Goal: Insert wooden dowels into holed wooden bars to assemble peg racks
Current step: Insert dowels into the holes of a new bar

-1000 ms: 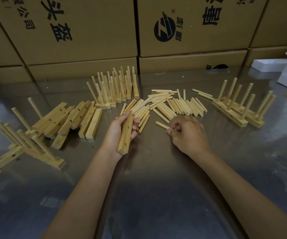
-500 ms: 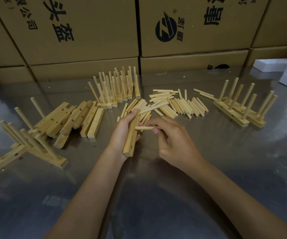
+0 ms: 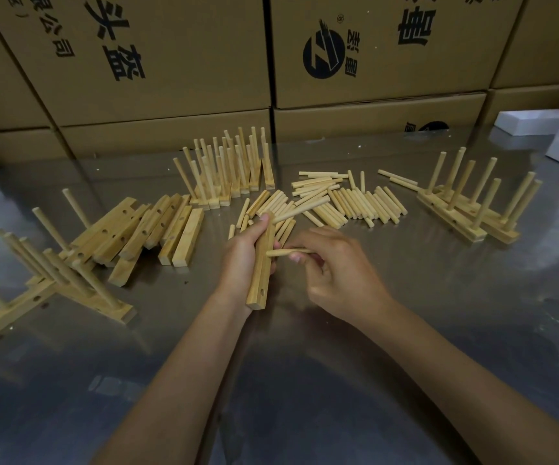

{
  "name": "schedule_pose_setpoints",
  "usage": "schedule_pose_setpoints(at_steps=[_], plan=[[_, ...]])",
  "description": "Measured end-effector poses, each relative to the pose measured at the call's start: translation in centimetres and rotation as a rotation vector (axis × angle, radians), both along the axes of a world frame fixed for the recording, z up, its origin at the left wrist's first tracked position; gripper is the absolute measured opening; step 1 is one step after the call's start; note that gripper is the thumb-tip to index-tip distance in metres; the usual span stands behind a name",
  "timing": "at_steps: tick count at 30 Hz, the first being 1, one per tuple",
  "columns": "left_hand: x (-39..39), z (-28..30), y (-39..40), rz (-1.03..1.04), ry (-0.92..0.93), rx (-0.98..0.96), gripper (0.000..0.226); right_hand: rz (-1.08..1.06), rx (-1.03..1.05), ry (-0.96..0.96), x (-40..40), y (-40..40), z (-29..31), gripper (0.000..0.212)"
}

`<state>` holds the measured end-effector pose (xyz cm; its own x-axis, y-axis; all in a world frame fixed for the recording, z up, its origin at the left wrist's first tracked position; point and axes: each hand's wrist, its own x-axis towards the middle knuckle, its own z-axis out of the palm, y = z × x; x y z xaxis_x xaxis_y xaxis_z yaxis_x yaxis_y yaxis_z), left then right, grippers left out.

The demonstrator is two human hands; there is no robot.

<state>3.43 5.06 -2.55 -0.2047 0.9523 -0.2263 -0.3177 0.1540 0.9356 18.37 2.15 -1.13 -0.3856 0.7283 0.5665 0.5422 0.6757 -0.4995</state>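
Dowel (image 3: 288, 252) at bar (image 3: 262, 263), mid-tabletop, not yet seated.
Left hand (image 3: 243, 255) gripped the bar upright, presenting holes; right hand (image 3: 333, 273) pinched the dowel level, apparently aiming its tip.

We see two bare forearms, entering from about 7 and 5 o'clock. No sleeves reach the wrists; the left hand (image 3: 243, 255) and the right hand (image 3: 340, 273) are ungloved, with no rings, watch or bands visible, and short fingernails.
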Motion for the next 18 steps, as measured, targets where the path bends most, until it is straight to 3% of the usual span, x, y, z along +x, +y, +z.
schedule_pose_setpoints(at_steps=[11,18], plan=[[0.17,-0.49,0.21,0.031,0.109,0.007,0.027,-0.076,-0.025,-0.182,-0.23,-0.16,0.80,0.026],[0.12,-0.58,0.44,0.030,0.126,0.006,0.029,-0.094,-0.083,-0.097,-0.38,-0.26,0.72,0.023]])
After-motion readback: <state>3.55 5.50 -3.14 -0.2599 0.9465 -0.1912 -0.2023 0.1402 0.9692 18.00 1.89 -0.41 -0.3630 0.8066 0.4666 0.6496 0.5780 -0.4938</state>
